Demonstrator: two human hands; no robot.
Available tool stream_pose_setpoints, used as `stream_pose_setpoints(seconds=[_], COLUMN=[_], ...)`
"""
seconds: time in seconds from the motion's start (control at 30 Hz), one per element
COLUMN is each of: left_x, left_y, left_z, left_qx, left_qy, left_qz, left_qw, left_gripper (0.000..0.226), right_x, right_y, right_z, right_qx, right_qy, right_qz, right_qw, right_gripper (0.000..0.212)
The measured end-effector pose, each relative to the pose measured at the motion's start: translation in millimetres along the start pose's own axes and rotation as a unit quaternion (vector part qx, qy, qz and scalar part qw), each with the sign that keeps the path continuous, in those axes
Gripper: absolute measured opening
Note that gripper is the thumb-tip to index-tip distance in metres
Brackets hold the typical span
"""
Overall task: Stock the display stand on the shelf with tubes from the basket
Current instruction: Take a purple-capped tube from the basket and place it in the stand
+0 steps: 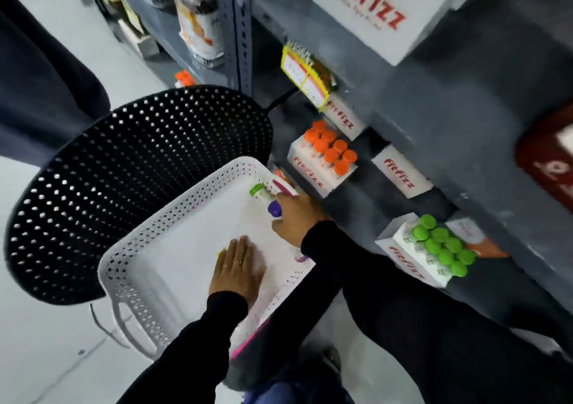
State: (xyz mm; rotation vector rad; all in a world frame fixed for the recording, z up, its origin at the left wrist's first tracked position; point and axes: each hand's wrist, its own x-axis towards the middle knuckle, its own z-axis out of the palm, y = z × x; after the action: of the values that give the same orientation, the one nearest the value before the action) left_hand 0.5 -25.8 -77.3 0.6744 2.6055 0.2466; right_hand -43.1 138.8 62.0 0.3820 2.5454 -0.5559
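A white perforated basket rests on a black perforated chair seat. My right hand is at the basket's far corner, fingers closed on a purple-capped tube. A green-capped tube lies just beyond it. My left hand lies flat on the basket floor, and a yellow-green bit peeks out beside it. On the grey shelf stand white "Fitfizz" display stands: one with orange-capped tubes, one with green-capped tubes, and one with no tubes showing.
The black chair stands left of the shelving, against its upright post. A large Fitfizz box sits on the shelf above. A yellow-edged price tag hangs off the shelf edge. Another purple piece shows under my right forearm.
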Motion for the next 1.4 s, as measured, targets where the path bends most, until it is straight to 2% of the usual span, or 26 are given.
stream_pose_setpoints(seconds=[0.03,0.1,0.13,0.23,0.33,0.4,0.47,0.57,0.7,0.77,0.83,0.97,1.1,1.23,1.4], left_x=[1,8,12,34,54,63,65,65,64,63,61,62,60,60,59], left_y=[5,23,32,70,124,161,202,253,293,307,311,311,311,311,311], left_z=[-8,-32,-46,-93,-145,-169,-190,-202,-195,-184,-176,-173,-175,-175,-175], left_qx=[-0.047,-0.126,-0.154,-0.172,-0.158,-0.123,-0.087,-0.048,-0.012,0.041,0.084,0.123,0.141,0.150,0.144], left_qy=[0.016,0.089,0.113,0.198,0.259,0.271,0.275,0.252,0.199,0.156,0.152,0.159,0.158,0.152,0.143], left_qz=[-0.037,-0.076,-0.070,0.048,0.159,0.215,0.273,0.316,0.328,0.295,0.267,0.258,0.259,0.258,0.254], left_qw=[0.998,0.985,0.979,0.964,0.940,0.930,0.918,0.914,0.923,0.942,0.948,0.945,0.943,0.942,0.946], left_gripper=[0.094,0.086,0.079,0.070,0.057,0.052,0.052,0.056,0.076,0.083,0.084,0.062,0.066,0.062,0.061], right_x=[-7,-25,-34,-71,-115,-141,-167,-202,-229,-241,-250,-269,-276,-275,-272], right_y=[2,6,9,19,37,49,64,83,103,113,120,125,131,132,138], right_z=[-9,-33,-47,-102,-160,-189,-210,-231,-235,-235,-235,-240,-246,-252,-258], right_qx=[0.013,0.022,0.022,0.022,0.021,0.018,0.019,0.037,0.060,0.067,0.069,0.050,0.021,-0.016,0.004], right_qy=[0.003,0.026,0.046,0.125,0.155,0.197,0.239,0.287,0.329,0.349,0.358,0.335,0.307,0.316,0.348], right_qz=[0.004,0.018,0.030,0.032,0.046,0.072,0.095,0.122,0.131,0.139,0.144,0.138,0.137,0.150,0.158], right_qw=[1.000,0.999,0.998,0.991,0.987,0.978,0.966,0.949,0.933,0.924,0.920,0.931,0.942,0.937,0.924], right_gripper=[0.011,0.017,0.017,0.047,0.027,0.009,0.023,0.016,0.026,0.029,0.028,0.019,0.014,0.022,0.021])
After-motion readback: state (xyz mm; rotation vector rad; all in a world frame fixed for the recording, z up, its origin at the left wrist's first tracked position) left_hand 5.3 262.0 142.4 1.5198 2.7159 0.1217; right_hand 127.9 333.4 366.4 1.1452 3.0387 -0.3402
